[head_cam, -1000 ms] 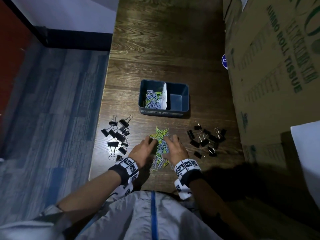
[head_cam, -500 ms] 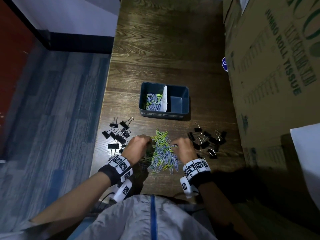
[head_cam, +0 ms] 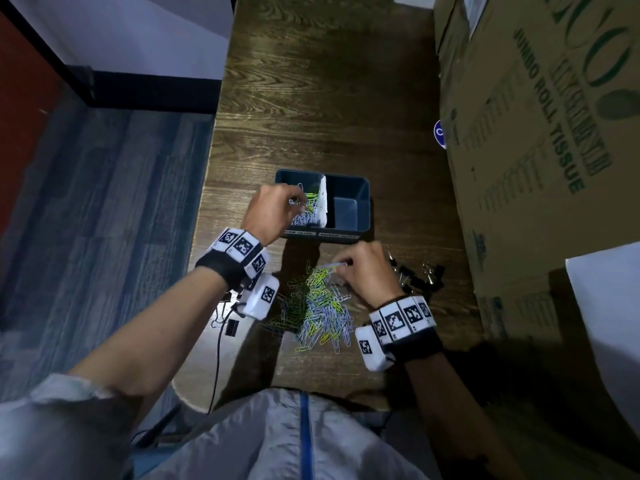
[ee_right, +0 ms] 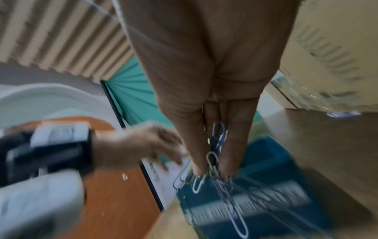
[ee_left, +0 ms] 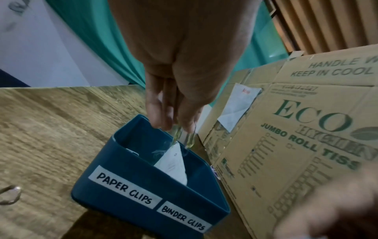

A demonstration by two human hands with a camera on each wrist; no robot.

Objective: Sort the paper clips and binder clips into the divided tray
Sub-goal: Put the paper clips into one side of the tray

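Observation:
A dark blue divided tray (head_cam: 364, 202) sits mid-table, labelled PAPER CLIPS on the left and BINDER CLIPS on the right (ee_left: 147, 186). My left hand (head_cam: 273, 211) hovers over the left compartment, pinching a bunch of paper clips (ee_left: 180, 137) above the clips lying there (head_cam: 306, 216). My right hand (head_cam: 363, 271) is lifted just in front of the tray, pinching several paper clips (ee_right: 216, 168) that dangle from the fingertips. A loose pile of green and silver paper clips (head_cam: 318, 306) lies on the table below both hands. The right compartment looks bare.
Black binder clips (head_cam: 420, 277) lie right of the pile; a few more (head_cam: 230, 323) show under my left wrist. Tall cardboard boxes (head_cam: 536, 150) wall the table's right side. The table's left edge (head_cam: 207, 188) drops to blue carpet.
Both hands rose off the pile with paper clips pinched. The left hand travelled forward to above the tray's left compartment; the right hand lifted towards the tray's front.

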